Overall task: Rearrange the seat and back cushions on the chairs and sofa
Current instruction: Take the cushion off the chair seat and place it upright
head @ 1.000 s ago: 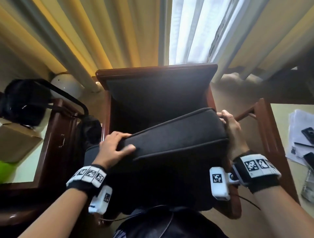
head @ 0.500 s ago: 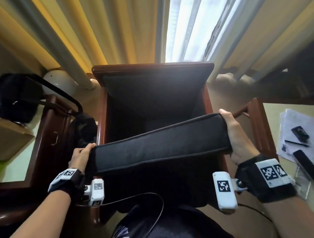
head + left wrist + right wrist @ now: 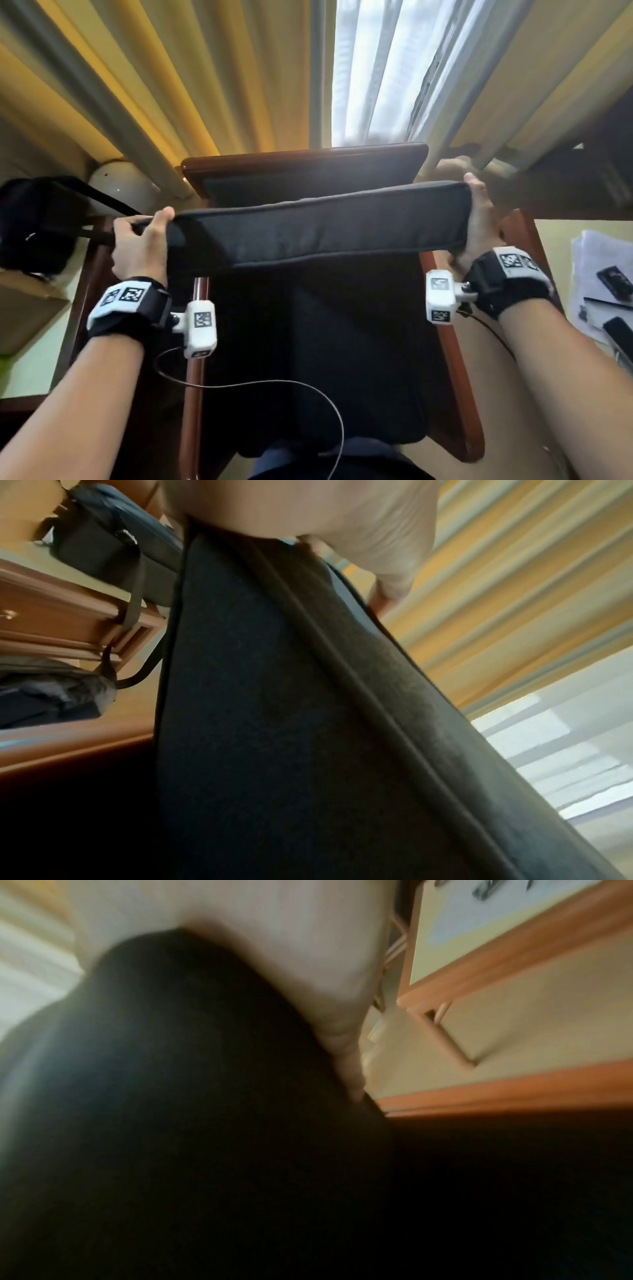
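Holding the dark cushion [image 3: 318, 233] level above the chair [image 3: 305, 161], I have one hand at each end so it stays square to the frame. My left hand [image 3: 140, 243] has its fingers [image 3: 161, 219] clamped over the cushion's edge; my right hand [image 3: 481, 219] grips the far end, though its fingers are hidden behind the fabric.

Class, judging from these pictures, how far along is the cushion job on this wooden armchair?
Done: the dark cushion is lifted clear of the wooden armchair. In hand: the left hand and right hand grip its two ends, holding it level above the seat. Left: setting it into place; other chairs and the sofa are out of view.
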`<state>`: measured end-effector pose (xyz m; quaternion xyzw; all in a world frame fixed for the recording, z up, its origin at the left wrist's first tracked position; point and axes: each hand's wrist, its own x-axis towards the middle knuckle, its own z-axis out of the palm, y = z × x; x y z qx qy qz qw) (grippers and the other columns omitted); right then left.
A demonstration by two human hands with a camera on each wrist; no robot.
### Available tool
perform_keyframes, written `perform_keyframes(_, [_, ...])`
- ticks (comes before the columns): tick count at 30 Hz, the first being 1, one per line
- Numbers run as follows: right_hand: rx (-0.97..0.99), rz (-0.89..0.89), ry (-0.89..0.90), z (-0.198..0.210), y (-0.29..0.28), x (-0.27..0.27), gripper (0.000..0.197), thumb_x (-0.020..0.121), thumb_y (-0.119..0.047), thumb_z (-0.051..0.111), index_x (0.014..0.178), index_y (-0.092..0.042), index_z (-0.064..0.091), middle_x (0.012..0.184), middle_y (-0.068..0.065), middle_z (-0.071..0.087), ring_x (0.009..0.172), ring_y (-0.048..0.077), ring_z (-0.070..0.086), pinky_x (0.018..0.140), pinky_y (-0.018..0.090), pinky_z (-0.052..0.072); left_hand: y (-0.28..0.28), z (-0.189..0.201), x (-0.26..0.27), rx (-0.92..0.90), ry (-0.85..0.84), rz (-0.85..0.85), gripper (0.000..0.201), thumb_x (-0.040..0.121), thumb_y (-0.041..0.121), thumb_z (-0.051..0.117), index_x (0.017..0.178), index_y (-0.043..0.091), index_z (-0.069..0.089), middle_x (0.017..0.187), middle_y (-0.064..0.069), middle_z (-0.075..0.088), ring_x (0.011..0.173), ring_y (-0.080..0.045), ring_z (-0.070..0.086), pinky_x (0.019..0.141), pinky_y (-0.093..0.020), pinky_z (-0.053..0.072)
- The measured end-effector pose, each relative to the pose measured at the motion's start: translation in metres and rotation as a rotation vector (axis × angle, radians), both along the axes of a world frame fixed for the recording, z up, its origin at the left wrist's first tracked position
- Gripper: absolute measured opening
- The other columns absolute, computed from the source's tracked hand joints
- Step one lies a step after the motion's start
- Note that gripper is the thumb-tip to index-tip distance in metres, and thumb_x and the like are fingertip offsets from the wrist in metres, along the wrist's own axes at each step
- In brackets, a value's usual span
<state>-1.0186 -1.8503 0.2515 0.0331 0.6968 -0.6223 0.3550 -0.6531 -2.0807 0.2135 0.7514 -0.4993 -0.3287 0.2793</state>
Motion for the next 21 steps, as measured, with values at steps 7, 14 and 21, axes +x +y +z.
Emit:
perform_keyframes(7, [0.362,0.156,0.048,-0.106,-0.021,-0.027,0.084,0.063,-0.071,0.069,0.131,-0.025,0.054,0.13,-0.001,0.059,0.123,0.027,0.055,0.11,0.045,0.039,0.003,-0.078,-0.041,0.172,-0.025,-0.273,0.079,0.075,0.043,0.081,0.142,0.031,0.042,0.146,-0.012,0.047,0.131,-0.032,0.048,0.109,-0.04,0.036])
perform_keyframes(14, [0.556,0.131,0.338,-0.143,-0.057,-0.038,0.072,0.075,-0.051,0.076,0.133,-0.018,0.048,0.133,0.014,0.052,0.125,0.033,0.049,0.103,0.035,0.037,-0.024,-0.109,-0.055,0.139,-0.182,-0.338,0.091,0.077,0.051,0.078,0.149,0.036,0.025,0.15,-0.017,0.036,0.132,-0.042,0.042,0.114,-0.048,0.032])
perform_keyframes(21, [0.652,0.152,0.371,-0.148,-0.138,-0.084,0.085,0.077,-0.058,0.072,0.14,-0.01,0.039,0.146,0.015,0.043,0.135,0.033,0.042,0.11,0.038,0.032,-0.1,-0.115,-0.101,0.15,-0.236,-0.309,0.09,0.077,0.064,0.069,0.149,0.036,0.025,0.149,-0.018,0.035,0.133,-0.045,0.039,0.114,-0.048,0.029])
